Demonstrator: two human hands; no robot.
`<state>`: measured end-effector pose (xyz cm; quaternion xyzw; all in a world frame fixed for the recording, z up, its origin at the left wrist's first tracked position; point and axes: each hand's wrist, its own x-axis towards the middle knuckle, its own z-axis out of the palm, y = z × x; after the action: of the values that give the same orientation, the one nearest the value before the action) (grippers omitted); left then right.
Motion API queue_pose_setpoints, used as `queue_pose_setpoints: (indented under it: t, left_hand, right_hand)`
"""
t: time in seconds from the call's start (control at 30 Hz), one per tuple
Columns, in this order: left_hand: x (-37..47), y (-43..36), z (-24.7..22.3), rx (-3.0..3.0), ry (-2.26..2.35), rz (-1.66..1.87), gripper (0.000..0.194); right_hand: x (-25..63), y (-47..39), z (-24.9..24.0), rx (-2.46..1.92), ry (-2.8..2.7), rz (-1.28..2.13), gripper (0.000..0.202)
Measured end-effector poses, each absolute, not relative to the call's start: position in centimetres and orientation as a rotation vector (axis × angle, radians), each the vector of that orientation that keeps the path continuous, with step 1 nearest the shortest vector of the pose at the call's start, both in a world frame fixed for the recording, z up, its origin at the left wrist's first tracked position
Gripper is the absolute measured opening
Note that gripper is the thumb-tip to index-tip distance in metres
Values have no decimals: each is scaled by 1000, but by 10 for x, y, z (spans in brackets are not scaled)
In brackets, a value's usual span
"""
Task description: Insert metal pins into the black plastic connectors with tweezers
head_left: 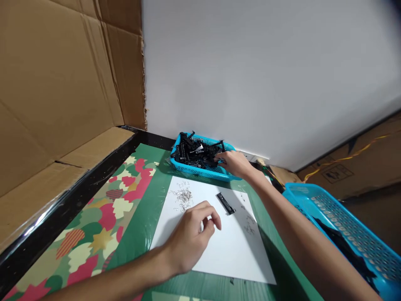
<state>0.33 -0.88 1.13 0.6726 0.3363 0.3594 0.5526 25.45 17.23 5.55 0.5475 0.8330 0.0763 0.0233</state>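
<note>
1. A pale wall rises at the far side; brown cardboard stands at the left, its lower flap lying along the black edge of the bench.
2. The bench has a green covering; a sheet with red, green, cream and gold shapes shows at its left.
3. A white paper lies in the middle, slightly askew.
4. A blue perforated basket stands at the right with dark pieces inside; yellow wire runs beyond it.
5. Another blue basket stands beyond the paper, near the wall; it holds a tangled heap of black parts, slim, angular and glossy in places.
6. The left hand is over the near part of the paper, fingers loosely curled, thumb close to the forefinger; whether they touch cannot be told. The right hand reaches into the far basket, fingertips at the black parts; whether they are closed on one cannot be told.
7. A single black part lies slantwise on the paper between the hands; it is long and narrow, with a recessed middle and a small projection at its near end.
8. Small wiry pieces form a loose pile at the paper's far left; a sparser scatter lies at its right.
</note>
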Motion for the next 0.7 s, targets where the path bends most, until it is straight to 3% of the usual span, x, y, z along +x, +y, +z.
queue_pose_setpoints:
  t: [0.1,0.4,0.57,0.7]
  left_hand:
    - [4,-10,11,1593,808,813,22]
    - [5,-6,8,1362,809,795,20]
    - [5,2,12,978,687,859,60]
    - [6,5,16,959,652,895,61]
  right_hand:
    - [260,177,52,1649,2597,249,38]
    - [266,129,92,1856,2787,-48,22]
    - [229,55,111,1761,3009,-520,21]
    - [209,6,107,1502,3045,-784,15]
